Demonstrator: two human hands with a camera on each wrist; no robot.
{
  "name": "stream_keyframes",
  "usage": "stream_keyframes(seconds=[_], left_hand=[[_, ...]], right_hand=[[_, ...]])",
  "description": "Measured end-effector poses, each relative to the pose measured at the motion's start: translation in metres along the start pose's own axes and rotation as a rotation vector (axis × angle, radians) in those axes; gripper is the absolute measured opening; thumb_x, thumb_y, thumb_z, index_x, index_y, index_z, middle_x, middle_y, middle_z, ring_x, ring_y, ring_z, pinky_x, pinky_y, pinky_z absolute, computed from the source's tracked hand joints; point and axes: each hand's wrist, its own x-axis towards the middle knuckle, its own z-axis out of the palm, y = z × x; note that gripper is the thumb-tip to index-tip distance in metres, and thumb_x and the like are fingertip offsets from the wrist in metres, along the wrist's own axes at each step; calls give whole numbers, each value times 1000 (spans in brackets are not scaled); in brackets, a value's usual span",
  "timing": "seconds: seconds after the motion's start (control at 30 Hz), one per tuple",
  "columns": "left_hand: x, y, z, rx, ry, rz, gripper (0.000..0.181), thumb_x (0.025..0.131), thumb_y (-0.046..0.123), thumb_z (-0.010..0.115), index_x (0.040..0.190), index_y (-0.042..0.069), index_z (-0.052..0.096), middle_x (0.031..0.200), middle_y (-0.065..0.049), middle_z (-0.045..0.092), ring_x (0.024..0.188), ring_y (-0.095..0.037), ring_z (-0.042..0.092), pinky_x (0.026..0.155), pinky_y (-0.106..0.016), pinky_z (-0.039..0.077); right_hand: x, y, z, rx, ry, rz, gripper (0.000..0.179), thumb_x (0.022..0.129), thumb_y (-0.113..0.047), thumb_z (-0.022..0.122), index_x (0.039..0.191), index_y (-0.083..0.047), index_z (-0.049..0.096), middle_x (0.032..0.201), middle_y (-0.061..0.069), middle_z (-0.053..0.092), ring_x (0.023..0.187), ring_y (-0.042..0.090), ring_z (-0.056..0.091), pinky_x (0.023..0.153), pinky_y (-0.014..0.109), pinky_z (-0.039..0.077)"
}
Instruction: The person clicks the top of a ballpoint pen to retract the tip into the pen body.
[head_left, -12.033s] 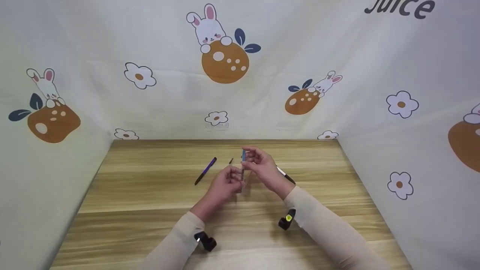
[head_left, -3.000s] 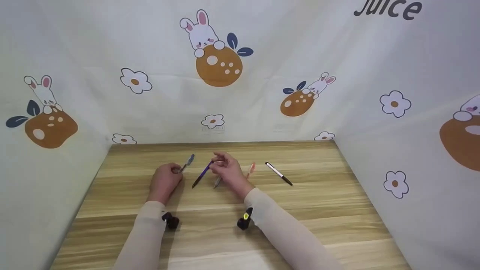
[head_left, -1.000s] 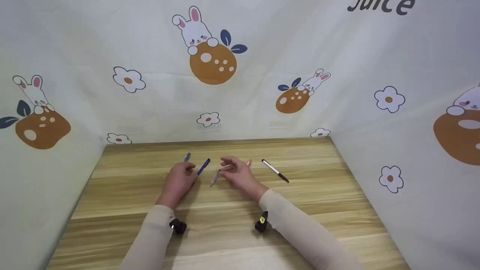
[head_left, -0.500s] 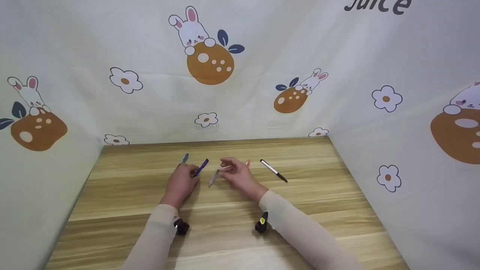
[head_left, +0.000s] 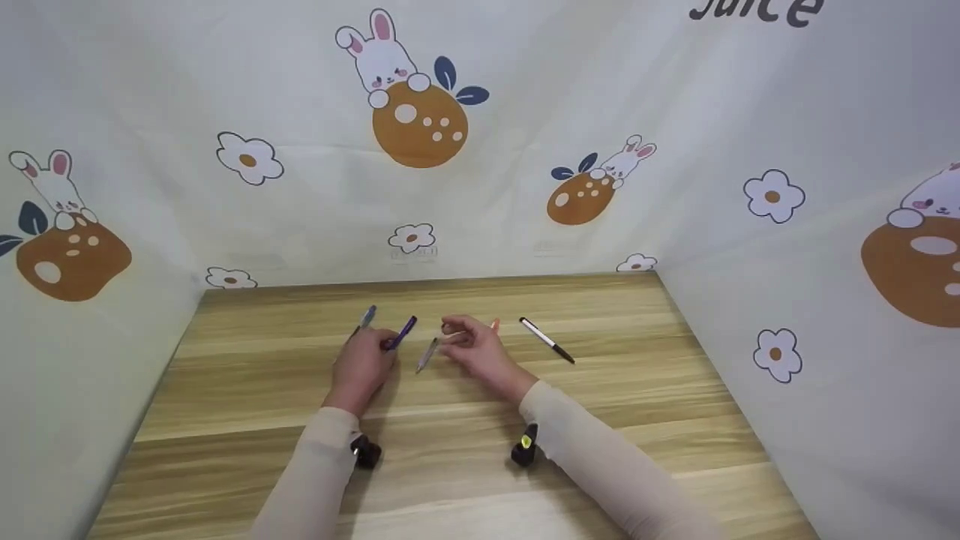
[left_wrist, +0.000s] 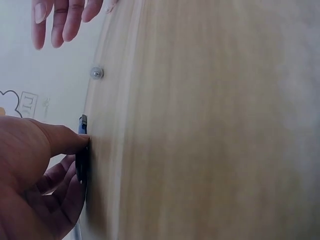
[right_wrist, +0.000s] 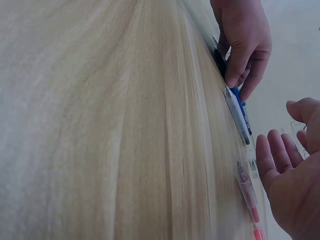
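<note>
In the head view my left hand (head_left: 364,367) pinches the purple pen (head_left: 406,328) between thumb and fingers, the pen lying slanted at the table's surface. The left wrist view has the thumb on this dark pen (left_wrist: 81,165), the other fingers behind it. Partly behind my left hand lies a blue-capped pen (head_left: 367,316). My right hand (head_left: 484,356) hovers with fingers loosely bent and holds nothing. Just left of it is a clear pen with a grey tip (head_left: 427,356). An orange-ended clear pen (right_wrist: 246,187) lies by it, mostly hidden in the head view.
A white pen with a black end (head_left: 547,340) lies to the right on the wooden table (head_left: 450,465). Pale printed sheeting (head_left: 315,202) rises along the back and both sides. A black wrist camera (head_left: 367,452) sits on each sleeve.
Twelve seconds ago both hands held a blue-capped pen; it now lies at the left. Since then my left hand has moved right onto the purple pen. My right hand has shifted slightly right.
</note>
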Motion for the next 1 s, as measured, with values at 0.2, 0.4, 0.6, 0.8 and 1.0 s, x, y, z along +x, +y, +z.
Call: stream_keyframes(seconds=[0.2,0.4,0.6,0.8,1.0], left_hand=[[0,-1,-2,-56,-14,-24,27,103,11,75,129,10,81,123,-13,80,117,-36,73,103,-58,57],[2,-1,-3,-101,-43,-70,30,103,12,76,132,11,80,121,-11,79,115,-33,72,101,-55,57],[4,-2,-4,-133,-70,-96,31,104,13,75,135,11,79,121,-10,78,114,-31,71,101,-54,56],[5,-4,-1,-126,-58,-108,32,101,14,76,133,13,80,119,-8,78,112,-30,71,99,-54,56],[5,-4,0,-140,-50,-121,31,99,15,77,130,12,80,118,-6,79,110,-29,72,96,-54,57]], right_hand=[[1,1,0,-21,-1,-2,56,99,8,76,151,11,55,141,32,61,124,40,70,95,28,60],[1,0,1,-24,0,8,55,99,7,76,150,10,56,141,31,62,118,31,72,91,29,61],[-1,-1,0,-35,-6,8,54,99,7,76,150,10,56,141,32,62,117,28,73,90,28,61],[-3,-3,1,-27,-14,5,53,101,6,74,151,10,56,143,33,60,124,39,70,94,33,62],[-3,-6,2,18,-5,33,52,101,6,74,151,6,58,145,34,58,127,43,68,100,48,62]])
